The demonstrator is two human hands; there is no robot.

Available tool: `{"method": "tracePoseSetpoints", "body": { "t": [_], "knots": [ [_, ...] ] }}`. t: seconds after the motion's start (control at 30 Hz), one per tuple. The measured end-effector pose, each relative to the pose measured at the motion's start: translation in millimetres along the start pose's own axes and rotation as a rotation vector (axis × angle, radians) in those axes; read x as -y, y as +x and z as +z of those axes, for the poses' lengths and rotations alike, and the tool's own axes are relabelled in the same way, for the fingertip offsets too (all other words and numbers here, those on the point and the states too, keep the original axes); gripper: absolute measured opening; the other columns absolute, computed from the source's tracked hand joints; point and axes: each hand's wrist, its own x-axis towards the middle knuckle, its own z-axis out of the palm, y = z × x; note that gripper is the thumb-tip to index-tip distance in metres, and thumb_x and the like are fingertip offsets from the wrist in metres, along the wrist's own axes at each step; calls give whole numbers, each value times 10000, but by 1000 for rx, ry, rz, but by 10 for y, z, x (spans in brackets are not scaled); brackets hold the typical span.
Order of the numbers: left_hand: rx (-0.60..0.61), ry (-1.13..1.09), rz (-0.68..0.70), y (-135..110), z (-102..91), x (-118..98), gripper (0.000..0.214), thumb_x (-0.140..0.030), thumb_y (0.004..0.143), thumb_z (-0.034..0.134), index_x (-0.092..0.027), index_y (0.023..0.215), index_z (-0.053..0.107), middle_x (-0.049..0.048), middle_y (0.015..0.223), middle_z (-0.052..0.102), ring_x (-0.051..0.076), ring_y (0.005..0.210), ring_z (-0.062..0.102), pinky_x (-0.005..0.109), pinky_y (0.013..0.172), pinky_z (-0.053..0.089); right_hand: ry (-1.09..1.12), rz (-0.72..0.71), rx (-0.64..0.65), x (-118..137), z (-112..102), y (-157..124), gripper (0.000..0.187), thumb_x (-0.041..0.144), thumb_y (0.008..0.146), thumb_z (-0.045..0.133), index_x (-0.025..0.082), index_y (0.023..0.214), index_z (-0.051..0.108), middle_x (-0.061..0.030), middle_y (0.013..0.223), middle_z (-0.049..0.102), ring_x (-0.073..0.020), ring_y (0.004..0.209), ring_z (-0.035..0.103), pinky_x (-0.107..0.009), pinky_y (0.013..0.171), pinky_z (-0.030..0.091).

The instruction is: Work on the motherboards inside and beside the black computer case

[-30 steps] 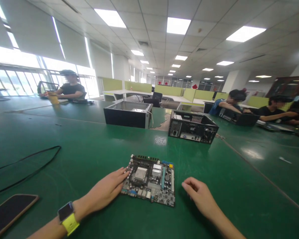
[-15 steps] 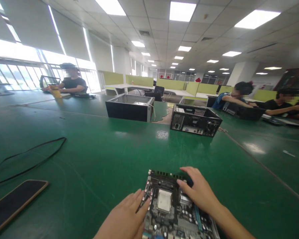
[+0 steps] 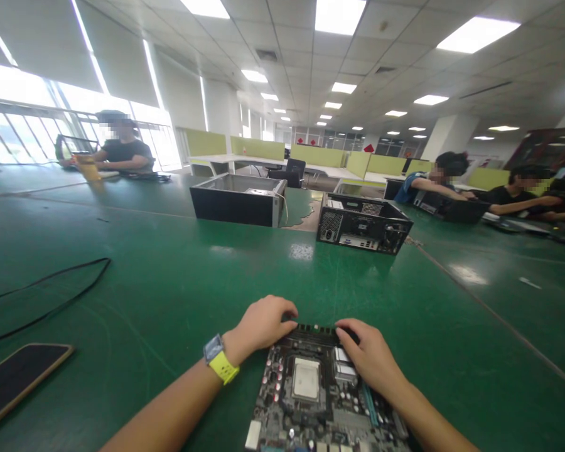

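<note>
A computer motherboard lies on the green table in front of me, its lower part cut off by the picture edge. A square metal-topped processor sits in its socket. Along the far edge runs a RAM stick, its dark chips facing up. My left hand, wearing a yellow-strapped watch, curls thumb and fingers at the stick's left end. At the right end my right hand is bent likewise, beside silver heat sinks. The fingertips' exact contact is partly hidden.
Two open computer cases stand farther back, one left and one right. A phone-like dark slab and a black cable lie at left. One person sits far left; others work at right.
My left hand has moved from the motherboard's left side up to its far left corner. My right hand stays at the far right, its thumb and fingers closer together.
</note>
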Motion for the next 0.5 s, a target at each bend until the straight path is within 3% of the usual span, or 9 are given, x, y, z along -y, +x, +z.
{"method": "tracePoseSetpoints", "body": {
  "t": [0.13,0.5],
  "knots": [
    [34,29,-18,-23,4,17,137,-310,789,556,-256,814,679,13,849,694,208,809,621,296,687,449,8,15,10,2,-14,7,258,330,864,447,203,918,666,-57,936,690,-210,900,613,-321,832,446],
    [107,10,-39,-83,-168,37,130,-269,749,572,-261,762,701,4,804,699,194,750,624,279,636,440,10,-2,47,-29,-19,5,257,352,877,438,212,895,652,-50,912,677,-210,898,594,-332,827,435]
  ]
}}
